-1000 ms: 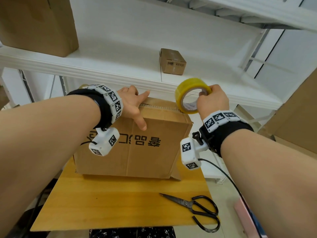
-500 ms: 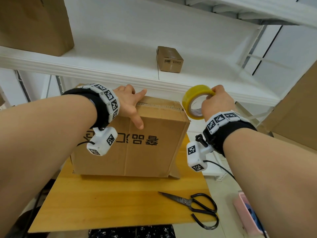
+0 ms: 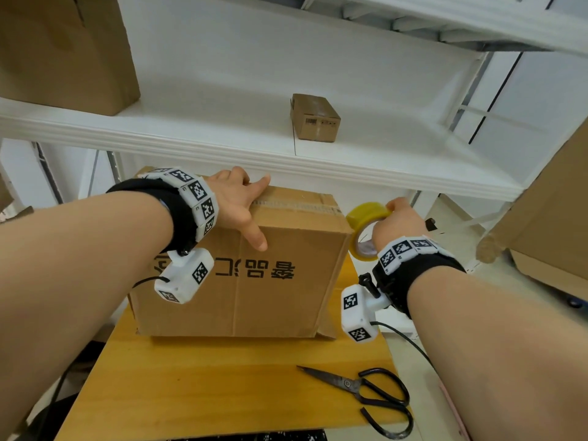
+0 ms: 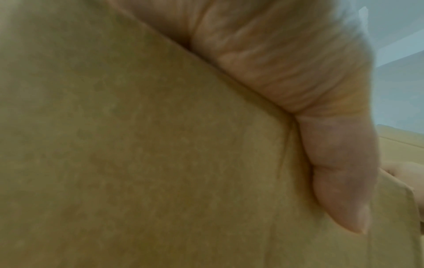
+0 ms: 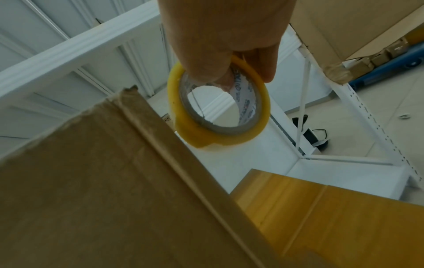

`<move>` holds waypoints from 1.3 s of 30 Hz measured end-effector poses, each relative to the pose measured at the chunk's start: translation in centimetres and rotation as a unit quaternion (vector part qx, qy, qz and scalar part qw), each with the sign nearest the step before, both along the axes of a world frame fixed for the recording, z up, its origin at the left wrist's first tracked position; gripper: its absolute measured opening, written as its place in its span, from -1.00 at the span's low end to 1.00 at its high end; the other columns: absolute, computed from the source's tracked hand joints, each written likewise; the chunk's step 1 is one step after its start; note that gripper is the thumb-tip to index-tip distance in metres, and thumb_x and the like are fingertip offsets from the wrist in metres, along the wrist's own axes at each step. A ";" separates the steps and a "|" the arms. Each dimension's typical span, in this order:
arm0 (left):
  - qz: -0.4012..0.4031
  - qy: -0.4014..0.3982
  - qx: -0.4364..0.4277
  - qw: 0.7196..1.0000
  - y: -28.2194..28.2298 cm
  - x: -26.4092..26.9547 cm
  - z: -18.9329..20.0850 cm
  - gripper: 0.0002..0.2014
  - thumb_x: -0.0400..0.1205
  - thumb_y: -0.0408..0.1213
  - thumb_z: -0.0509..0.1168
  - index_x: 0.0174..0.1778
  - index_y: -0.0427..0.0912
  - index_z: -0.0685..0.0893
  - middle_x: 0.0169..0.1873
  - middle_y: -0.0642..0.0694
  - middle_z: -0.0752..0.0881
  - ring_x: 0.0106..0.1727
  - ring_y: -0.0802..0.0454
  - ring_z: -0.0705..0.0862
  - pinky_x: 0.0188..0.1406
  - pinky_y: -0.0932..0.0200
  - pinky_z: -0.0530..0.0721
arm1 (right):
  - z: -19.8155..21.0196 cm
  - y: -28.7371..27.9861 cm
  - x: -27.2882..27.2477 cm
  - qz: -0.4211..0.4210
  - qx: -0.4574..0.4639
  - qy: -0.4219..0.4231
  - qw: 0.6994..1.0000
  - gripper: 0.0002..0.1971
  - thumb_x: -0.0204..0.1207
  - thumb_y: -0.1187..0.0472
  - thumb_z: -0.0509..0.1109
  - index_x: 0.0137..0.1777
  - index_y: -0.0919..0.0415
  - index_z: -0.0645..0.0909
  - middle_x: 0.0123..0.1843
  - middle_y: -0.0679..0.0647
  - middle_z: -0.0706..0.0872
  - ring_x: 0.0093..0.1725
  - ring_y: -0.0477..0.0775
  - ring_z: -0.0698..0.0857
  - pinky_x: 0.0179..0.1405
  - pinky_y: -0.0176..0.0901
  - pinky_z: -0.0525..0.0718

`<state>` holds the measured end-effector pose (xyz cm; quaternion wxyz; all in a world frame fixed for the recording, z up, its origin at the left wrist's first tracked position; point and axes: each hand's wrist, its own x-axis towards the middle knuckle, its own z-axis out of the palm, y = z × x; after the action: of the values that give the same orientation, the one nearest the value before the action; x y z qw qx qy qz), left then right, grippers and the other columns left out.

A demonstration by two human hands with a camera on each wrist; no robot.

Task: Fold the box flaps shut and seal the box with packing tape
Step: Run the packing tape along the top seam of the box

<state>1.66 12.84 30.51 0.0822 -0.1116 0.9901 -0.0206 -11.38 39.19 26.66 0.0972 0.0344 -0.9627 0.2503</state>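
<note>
1 box [image 3: 254,281], left hand [image 3: 235,205] fingers spread on it; right hand [image 3: 397,224] fingers pinching 1 tape roll [image 3: 362,227]; 1 scissors [image 3: 366,393].

The head camera is looking forward and down. Both wrist cameras are sitting close, sharing the box [image 3: 241,281].

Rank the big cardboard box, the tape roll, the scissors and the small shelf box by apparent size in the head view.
1. big cardboard box, plainly largest.
2. scissors.
3. small shelf box and tape roll: look alike, and the shelf box sits farther off, so unranked.
</note>
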 end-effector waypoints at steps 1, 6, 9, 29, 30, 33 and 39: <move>-0.001 0.000 -0.002 1.000 0.0 -0.1 -0.1 0.42 0.02 0.62 0.31 0.70 0.14 -0.26 0.59 -0.18 0.14 0.58 -0.25 0.21 0.54 -0.27 0.34 | -0.3 -0.2 -0.3 0.001 0.005 -0.009 1.000 -0.58 0.61 0.43 0.19 0.41 0.08 0.46 -0.29 0.06 0.50 -0.35 0.10 0.55 -0.23 -0.01 0.61; -0.004 -0.028 -0.001 1.000 0.3 -0.1 -0.6 0.37 0.19 0.58 0.34 0.69 0.11 -0.37 0.72 -0.21 -0.14 0.72 -0.25 -0.09 0.69 -0.25 -0.06 | -1.8 -0.7 -1.4 0.018 0.042 -0.059 0.997 -0.55 0.60 0.42 0.25 0.47 0.12 0.50 -0.29 0.03 0.49 -0.17 0.21 0.60 -0.18 -0.03 0.58; -0.010 -0.047 0.004 0.999 0.4 -0.3 -0.8 0.36 0.21 0.59 0.31 0.68 0.10 -0.42 0.71 -0.21 -0.29 0.72 -0.15 -0.29 0.69 -0.23 -0.24 | -1.9 -0.7 -1.7 0.029 0.056 -0.077 0.995 -0.60 0.60 0.41 0.29 0.41 0.16 0.54 -0.14 0.08 0.58 -0.13 0.20 0.61 -0.16 -0.05 0.57; -0.052 -0.064 0.003 0.997 3.5 -2.4 0.9 0.45 -0.04 0.72 0.12 0.70 0.13 -0.31 0.72 -0.22 -0.03 0.72 -0.22 0.01 0.62 -0.45 -0.12 | -0.6 -1.7 -1.7 0.072 0.022 -0.106 0.991 -0.64 0.64 0.39 0.20 0.42 0.20 0.47 -0.25 0.09 0.55 -0.34 0.05 0.54 -0.32 -0.08 0.60; -0.052 -0.061 0.006 0.997 3.9 -2.6 1.0 0.44 -0.02 0.70 0.14 0.70 0.12 -0.30 0.72 -0.23 -0.02 0.71 -0.23 0.02 0.62 -0.45 -0.10 | -0.4 -2.0 -1.6 0.085 0.022 -0.108 0.990 -0.63 0.63 0.39 0.20 0.43 0.20 0.46 -0.23 0.09 0.54 -0.33 0.05 0.54 -0.37 -0.11 0.56; -0.042 -0.060 0.010 0.997 4.2 -2.8 1.0 0.44 -0.01 0.66 0.20 0.70 0.11 -0.31 0.71 -0.23 0.00 0.71 -0.24 0.04 0.62 -0.44 -0.09 | -0.2 -2.3 -1.4 0.108 0.016 -0.138 0.984 -0.57 0.61 0.41 0.24 0.47 0.18 0.43 -0.16 0.14 0.57 -0.22 0.16 0.65 -0.20 0.05 0.77; -0.047 -0.053 -0.033 0.997 4.4 -3.0 0.3 0.43 0.07 0.42 0.55 0.69 0.22 -0.25 0.60 -0.21 0.17 0.62 -0.27 0.20 0.63 -0.33 0.09 | -0.4 -1.2 -1.5 0.185 0.029 -0.209 0.960 -0.23 0.43 0.15 0.65 0.54 0.13 0.29 0.19 0.17 0.63 0.13 0.19 0.67 -0.12 -0.06 0.65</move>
<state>-1.31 17.25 30.83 0.1297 -0.0662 0.9873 -0.0633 -12.89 38.02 26.25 -0.1552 0.1616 -0.9452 0.2375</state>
